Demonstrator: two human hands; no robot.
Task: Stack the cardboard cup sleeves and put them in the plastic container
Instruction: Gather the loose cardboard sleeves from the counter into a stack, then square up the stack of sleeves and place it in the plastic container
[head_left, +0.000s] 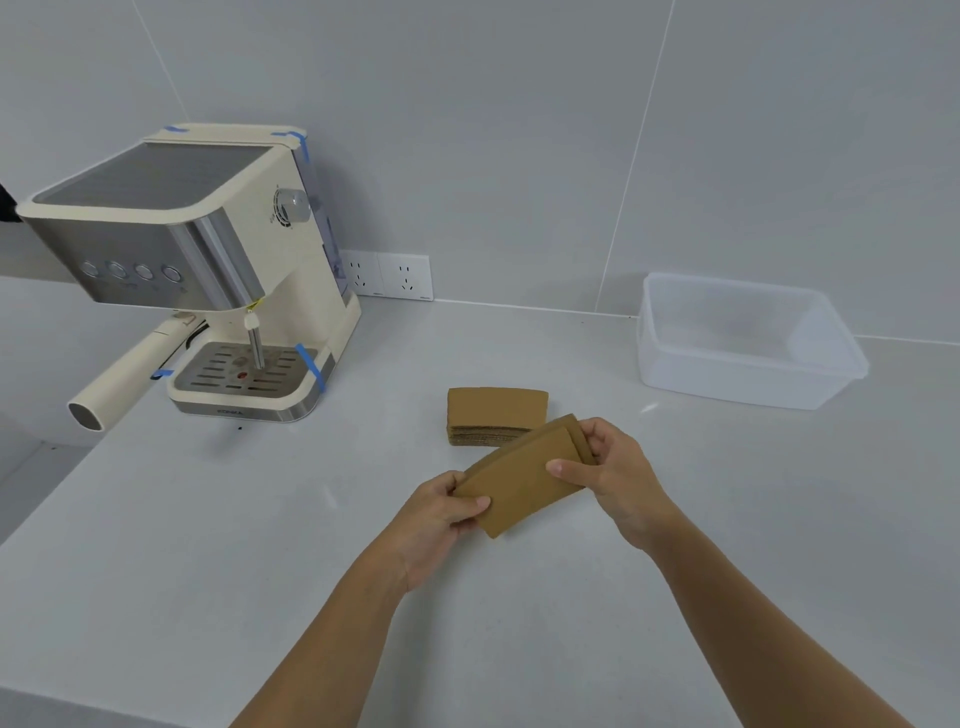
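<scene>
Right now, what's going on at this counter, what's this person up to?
A person holds a few flattened cardboard cup sleeves above the counter, the left hand and right hand each gripping an end. A stack of sleeves lies just behind them. The plastic container at the right looks empty. An espresso machine stands at the left.

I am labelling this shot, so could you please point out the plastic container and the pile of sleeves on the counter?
plastic container (675, 332): head view, left wall.
pile of sleeves (496, 408): head view, top sleeve.
</scene>
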